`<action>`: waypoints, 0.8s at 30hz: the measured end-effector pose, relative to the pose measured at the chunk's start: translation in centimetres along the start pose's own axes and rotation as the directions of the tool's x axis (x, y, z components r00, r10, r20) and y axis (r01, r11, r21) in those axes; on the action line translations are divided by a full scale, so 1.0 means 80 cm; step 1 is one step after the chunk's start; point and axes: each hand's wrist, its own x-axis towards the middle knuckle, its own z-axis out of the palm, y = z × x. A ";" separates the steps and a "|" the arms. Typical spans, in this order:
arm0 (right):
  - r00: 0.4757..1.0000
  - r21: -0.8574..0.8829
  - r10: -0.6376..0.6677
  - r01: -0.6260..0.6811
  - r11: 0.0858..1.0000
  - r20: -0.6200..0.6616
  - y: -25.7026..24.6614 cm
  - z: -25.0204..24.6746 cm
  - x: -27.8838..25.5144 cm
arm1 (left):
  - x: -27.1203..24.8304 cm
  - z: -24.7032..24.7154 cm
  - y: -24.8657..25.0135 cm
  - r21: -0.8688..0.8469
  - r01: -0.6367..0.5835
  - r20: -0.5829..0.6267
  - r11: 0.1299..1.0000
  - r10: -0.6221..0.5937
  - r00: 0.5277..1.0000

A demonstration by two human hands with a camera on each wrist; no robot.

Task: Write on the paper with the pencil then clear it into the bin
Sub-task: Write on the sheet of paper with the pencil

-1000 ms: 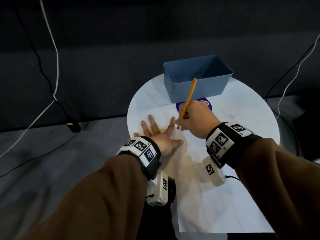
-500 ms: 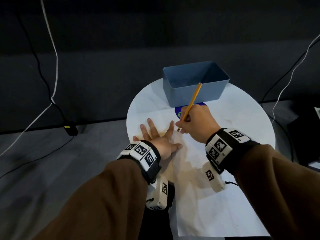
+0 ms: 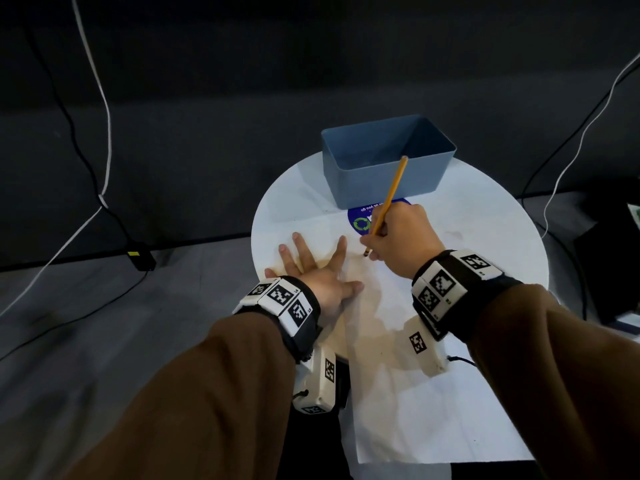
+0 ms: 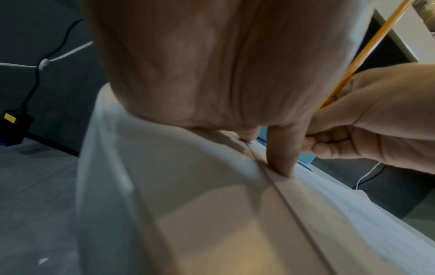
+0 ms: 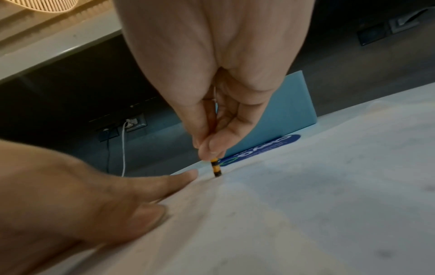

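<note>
The paper [image 3: 415, 393] is laid on the worktop [image 3: 491, 216]; the bin [image 3: 384, 168] is set behind it, the sticker [image 3: 362, 220] lying between them, partly under both.

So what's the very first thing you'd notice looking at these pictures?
Probably the long yellow wooden pencil, gripped by the right hand with its lower end touching the white sheet of paper on the round white table. Next, the left hand spread flat, holding the paper down beside it. Behind both sits the empty blue plastic bin at the table's far edge.
</note>
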 end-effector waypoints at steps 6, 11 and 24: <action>0.998 0.097 -0.052 0.048 0.994 0.035 -0.005 0.006 -0.008 | 0.003 0.000 0.001 -0.001 0.012 -0.002 1.000 -0.012 1.000; 1.000 -0.003 -0.006 0.006 1.000 0.000 0.011 -0.010 -0.004 | 0.001 0.000 -0.003 -0.027 -0.007 -0.005 1.000 0.007 1.000; 0.999 -0.052 -0.031 0.032 0.998 0.022 0.008 -0.017 -0.012 | 0.001 -0.001 -0.004 -0.048 -0.013 0.004 0.999 0.014 1.000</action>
